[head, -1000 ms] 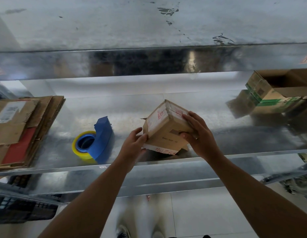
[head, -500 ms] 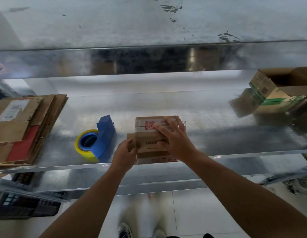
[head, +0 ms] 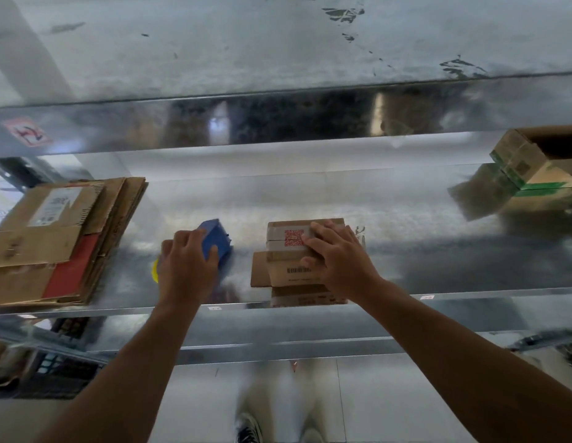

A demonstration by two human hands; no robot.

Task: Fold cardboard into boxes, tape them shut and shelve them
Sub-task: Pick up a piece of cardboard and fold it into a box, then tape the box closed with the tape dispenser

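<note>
A small brown cardboard box [head: 284, 273] with a red QR code and a barcode stands on the shiny metal shelf [head: 406, 251], one side flap sticking out to the left. My right hand [head: 339, 257] presses flat on its top with straight fingers. To the left, my left hand [head: 185, 266] grips the blue tape dispenser [head: 214, 239]; its yellow tape roll [head: 155, 271] shows only as a sliver by my wrist.
A stack of flattened cardboard [head: 54, 241] lies at the shelf's left end. A brown box with green print [head: 534, 161] stands at the far right. An upper metal shelf [head: 278, 123] overhangs. Floor and my shoes show below.
The box was turned from a tilt to sit flat on the shelf. My left hand let go of it and moved left onto the tape dispenser; my right hand stays on top.
</note>
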